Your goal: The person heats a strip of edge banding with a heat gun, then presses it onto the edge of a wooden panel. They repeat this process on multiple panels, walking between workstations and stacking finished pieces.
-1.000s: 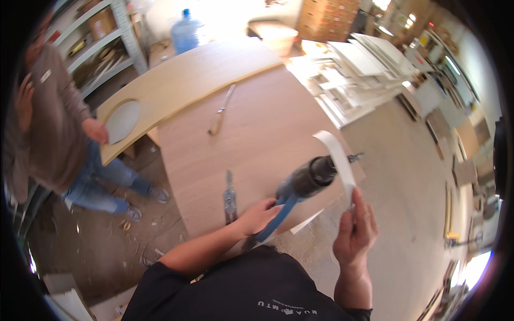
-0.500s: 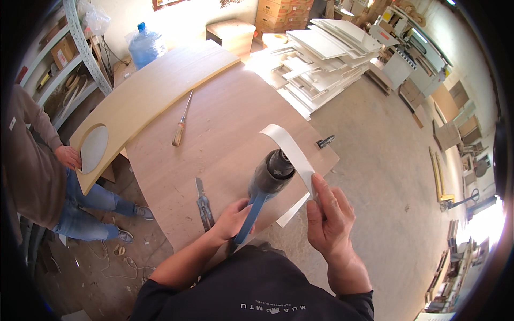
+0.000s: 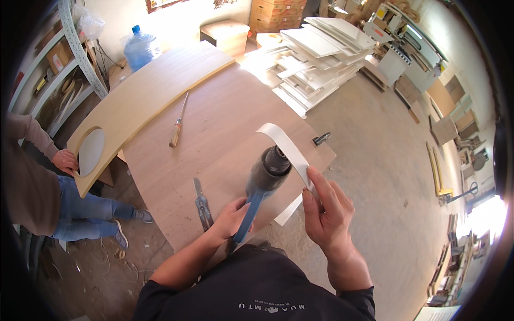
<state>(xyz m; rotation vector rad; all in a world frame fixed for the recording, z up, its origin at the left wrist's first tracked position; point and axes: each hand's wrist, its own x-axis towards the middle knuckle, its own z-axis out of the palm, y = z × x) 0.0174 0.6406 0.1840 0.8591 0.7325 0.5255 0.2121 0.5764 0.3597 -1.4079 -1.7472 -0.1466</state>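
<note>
Heat gun: the blue-and-black heat gun (image 3: 266, 170) is held above the near part of the bench (image 3: 230, 120), with its nozzle pointed toward the far side; it seems to be angled so that the nozzle lies right at the strip.
Left hand: the handle is grasped by the left hand (image 3: 234, 218), presumably because the tool is best steered from there.
White strip: the curved white strip (image 3: 292, 147) is suspended over the bench, its far end bent leftward past the nozzle; whether the two are touching cannot be told.
Right hand: the strip's near end is pinched between thumb and fingers by the right hand (image 3: 329, 208), apparently so that the fingers are kept away from the nozzle.
Loose tools: a knife-like tool (image 3: 201, 206) is laid left of the gun, and a screwdriver (image 3: 176, 131) farther off, both seemingly set aside within reach.
Pale board: the far-left edge of the bench is covered by a curved board (image 3: 155, 91); its overhanging end, beside an oval cutout, is touched by a co-worker's hand (image 3: 65, 160), perhaps for steadying.
</note>
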